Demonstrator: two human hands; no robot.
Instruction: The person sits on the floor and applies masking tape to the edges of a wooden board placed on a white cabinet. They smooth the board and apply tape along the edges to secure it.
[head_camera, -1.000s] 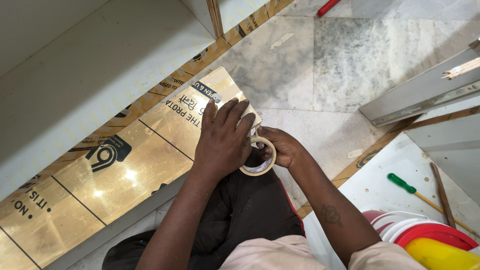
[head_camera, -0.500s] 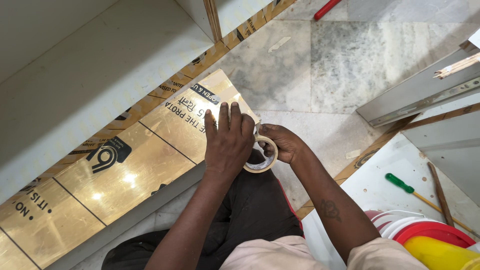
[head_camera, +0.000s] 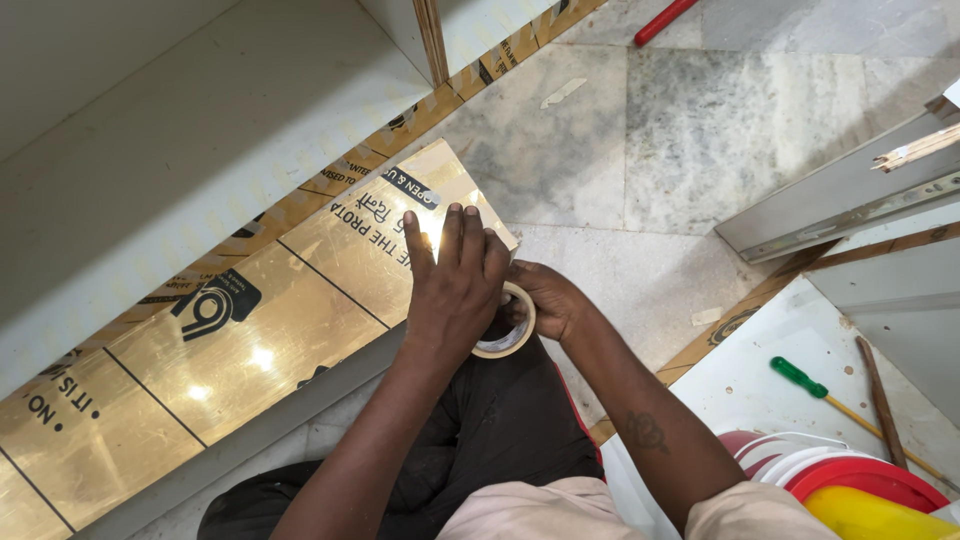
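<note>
From the head camera, looking straight down: the left hand (head_camera: 455, 290) lies spread, fingers long and nearly flat, palm down over the roll of tape (head_camera: 508, 325), with the fingertips reaching onto the near end of the gold laminate panel (head_camera: 250, 340). It grips nothing that I can see; it presses and covers. The right hand (head_camera: 548, 298) comes in from the other side, curled closed around the far rim of the roll, thumb tucked out of sight, so how firmly it pinches I cannot tell. The roll sits over the person's dark trousers, just off the panel's end corner, above the marble floor (head_camera: 600, 160). Now the risks, as I judge them: the tape's loose end is hidden under that flat left palm, and if it lifts crooked it could fold back and stick to itself. The panel's film looks glossy, so a pressing hand may slide and pull the strip askew at the corner. At the lower right edge a green-handled screwdriver (head_camera: 800, 378) lies on a white board (head_camera: 790, 350) beside stacked red and white bowls (head_camera: 860, 475); an elbow swinging back could knock them. Only this one view is on offer.
</note>
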